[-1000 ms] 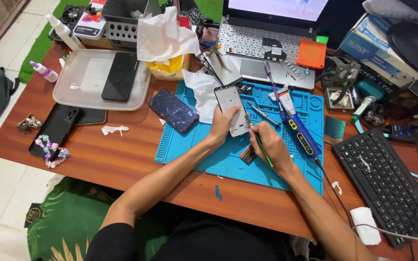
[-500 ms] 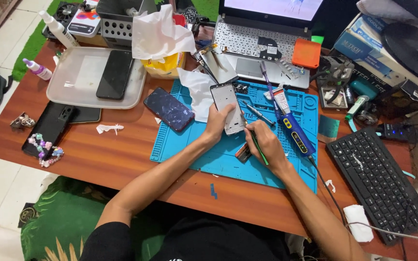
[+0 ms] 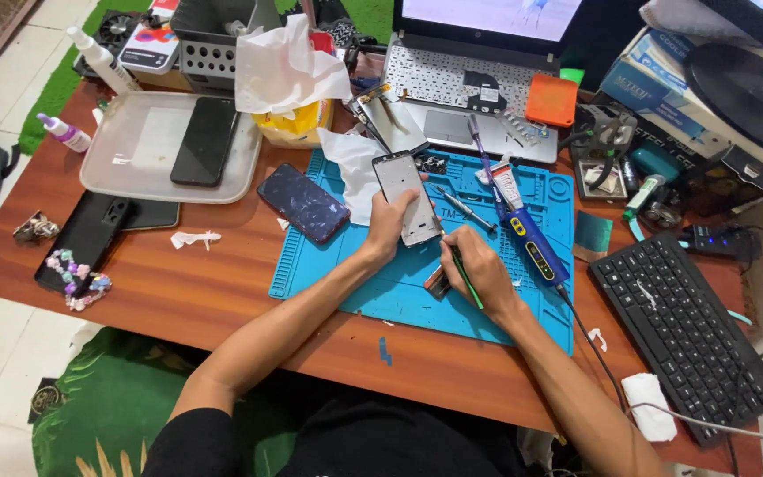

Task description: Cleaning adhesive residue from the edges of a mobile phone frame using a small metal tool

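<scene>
A: Left hand (image 3: 390, 225)?
B: Curled around a phone frame (image 3: 406, 196), thumb and fingers gripping its long sides, lifted off the blue work mat (image 3: 373, 287) near the mat's middle.

A: Right hand (image 3: 479, 269)?
B: Pinched on a green-handled tool (image 3: 464, 276), tip at the frame's lower corner.

A: Around them?
B: Dark phone (image 3: 303, 202) straddling the mat's left edge. Blue electric driver (image 3: 530, 231) toward the mat's right edge. Clear tray (image 3: 125, 159) toward the desk's back left corner. Black keyboard (image 3: 686, 327) along the desk's right edge.

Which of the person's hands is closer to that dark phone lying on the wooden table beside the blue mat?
Left. The left hand, holding a white-backed phone, is just right of the dark phone. The right hand, gripping a green tool, is farther right, over the blue mat.
</scene>
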